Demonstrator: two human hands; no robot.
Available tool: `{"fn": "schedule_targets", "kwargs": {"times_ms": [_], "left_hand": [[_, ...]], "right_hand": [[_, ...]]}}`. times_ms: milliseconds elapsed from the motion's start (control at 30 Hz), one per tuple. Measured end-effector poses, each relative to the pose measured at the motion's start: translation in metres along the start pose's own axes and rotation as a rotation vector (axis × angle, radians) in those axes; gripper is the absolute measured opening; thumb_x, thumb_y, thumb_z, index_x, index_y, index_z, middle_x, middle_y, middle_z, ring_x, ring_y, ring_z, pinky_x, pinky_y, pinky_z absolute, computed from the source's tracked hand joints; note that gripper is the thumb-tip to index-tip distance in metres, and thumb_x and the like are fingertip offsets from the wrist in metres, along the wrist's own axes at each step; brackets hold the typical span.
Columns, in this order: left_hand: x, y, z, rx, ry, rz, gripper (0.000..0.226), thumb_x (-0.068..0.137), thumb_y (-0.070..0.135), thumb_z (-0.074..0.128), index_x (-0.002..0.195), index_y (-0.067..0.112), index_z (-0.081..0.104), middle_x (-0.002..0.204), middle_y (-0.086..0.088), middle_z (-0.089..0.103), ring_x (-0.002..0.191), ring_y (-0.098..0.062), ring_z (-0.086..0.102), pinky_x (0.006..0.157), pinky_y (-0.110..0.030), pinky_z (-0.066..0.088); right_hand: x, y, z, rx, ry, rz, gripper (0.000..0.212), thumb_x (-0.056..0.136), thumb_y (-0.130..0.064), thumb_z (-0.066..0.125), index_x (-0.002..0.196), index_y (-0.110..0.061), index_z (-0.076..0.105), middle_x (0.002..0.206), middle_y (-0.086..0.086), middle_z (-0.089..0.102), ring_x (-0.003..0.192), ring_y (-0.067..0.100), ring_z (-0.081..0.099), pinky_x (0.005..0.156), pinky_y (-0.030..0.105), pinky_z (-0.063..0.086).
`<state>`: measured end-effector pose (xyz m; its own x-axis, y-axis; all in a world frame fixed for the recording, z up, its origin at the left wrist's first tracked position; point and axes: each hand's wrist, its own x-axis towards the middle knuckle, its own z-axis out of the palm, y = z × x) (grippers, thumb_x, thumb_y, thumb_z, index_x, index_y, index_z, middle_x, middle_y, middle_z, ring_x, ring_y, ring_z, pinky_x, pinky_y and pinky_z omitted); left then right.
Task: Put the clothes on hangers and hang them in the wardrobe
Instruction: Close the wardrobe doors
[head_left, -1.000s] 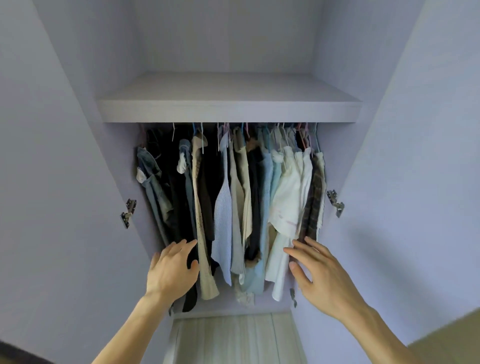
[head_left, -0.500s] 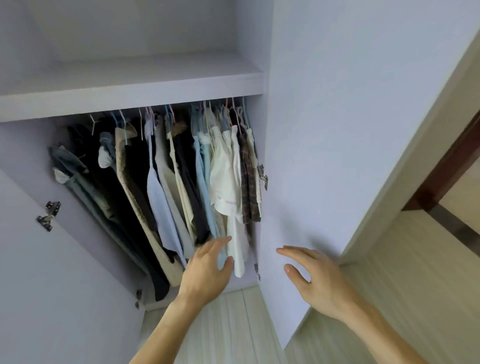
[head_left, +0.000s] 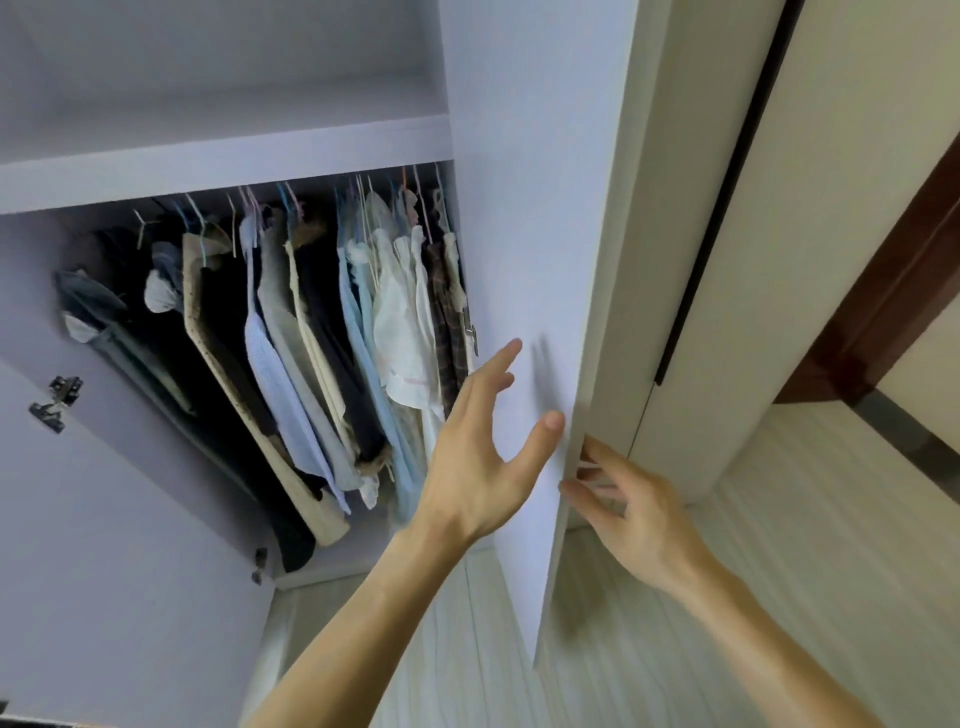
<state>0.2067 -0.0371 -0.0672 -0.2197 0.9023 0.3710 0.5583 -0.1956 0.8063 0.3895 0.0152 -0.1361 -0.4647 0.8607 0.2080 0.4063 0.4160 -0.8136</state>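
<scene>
The left hand (head_left: 475, 467) is spreading its fingers (head_left: 498, 364) wide and empty before the inner face of the wardrobe door (head_left: 519, 208). Just right of them, the right hand (head_left: 641, 512) is curving around that door's free edge, too blurred to tell whether it is gripping. Left of the fingers and beyond them, the clothes (head_left: 332, 338) are hanging packed on hangers under the shelf (head_left: 223, 166).

Hung clothes (head_left: 311, 364) under wardrobe shelf (head_left: 223, 166)

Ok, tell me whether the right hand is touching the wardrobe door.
Cannot tell. The head view shows the right hand with fingers at the free edge of the wardrobe door, but they are blurred, hiding any contact or gap.
</scene>
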Motion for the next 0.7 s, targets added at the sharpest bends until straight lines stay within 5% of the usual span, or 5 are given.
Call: {"fn": "schedule_targets", "kwargs": {"times_ms": [133,300,500,633,700], "left_hand": [[0.010,0.019,-0.001,0.075,0.012,0.101,0.078,0.089,0.049,0.067,0.152,0.046,0.021,0.151,0.024,0.036,0.131,0.005,0.045,0.095,0.001,0.031],[0.017,0.020,0.000,0.130,0.140,0.173,0.075,0.085,0.041,0.073,0.149,0.037,0.034,0.143,0.017,0.048,0.118,0.002,0.057,0.088,-0.012,0.048],[-0.002,0.010,-0.030,0.186,0.263,0.140,0.064,0.080,0.040,0.070,0.139,0.043,0.044,0.119,0.035,0.058,0.100,0.009,0.062,0.084,-0.009,0.049],[-0.015,-0.005,-0.064,0.258,0.328,0.055,0.046,0.083,0.033,0.072,0.127,0.036,0.058,0.101,0.027,0.065,0.084,0.004,0.068,0.072,-0.007,0.049],[-0.020,-0.013,-0.082,0.296,0.371,0.020,0.036,0.084,0.035,0.070,0.120,0.036,0.061,0.094,0.028,0.064,0.079,0.004,0.068,0.066,-0.007,0.049]], "right_hand": [[0.001,0.005,0.015,0.015,0.022,-0.014,0.048,0.099,-0.029,0.058,0.131,-0.060,0.042,0.100,-0.035,0.066,0.099,-0.009,0.065,0.088,0.008,0.047],[0.002,0.006,0.033,0.037,0.074,-0.099,0.045,0.099,-0.026,0.060,0.134,-0.049,0.045,0.103,-0.026,0.064,0.094,0.000,0.068,0.086,0.016,0.053],[0.010,-0.004,0.061,0.024,0.053,-0.183,0.051,0.094,-0.053,0.054,0.142,-0.034,0.053,0.109,-0.018,0.065,0.086,0.003,0.068,0.076,0.026,0.057],[0.029,-0.024,0.092,-0.082,0.068,-0.271,0.059,0.089,-0.060,0.057,0.141,-0.035,0.047,0.134,-0.023,0.050,0.110,-0.005,0.056,0.081,0.021,0.055],[0.044,-0.037,0.107,-0.078,0.025,-0.291,0.073,0.084,-0.065,0.059,0.147,-0.038,0.035,0.151,-0.021,0.032,0.125,-0.011,0.039,0.089,0.010,0.042]]}}
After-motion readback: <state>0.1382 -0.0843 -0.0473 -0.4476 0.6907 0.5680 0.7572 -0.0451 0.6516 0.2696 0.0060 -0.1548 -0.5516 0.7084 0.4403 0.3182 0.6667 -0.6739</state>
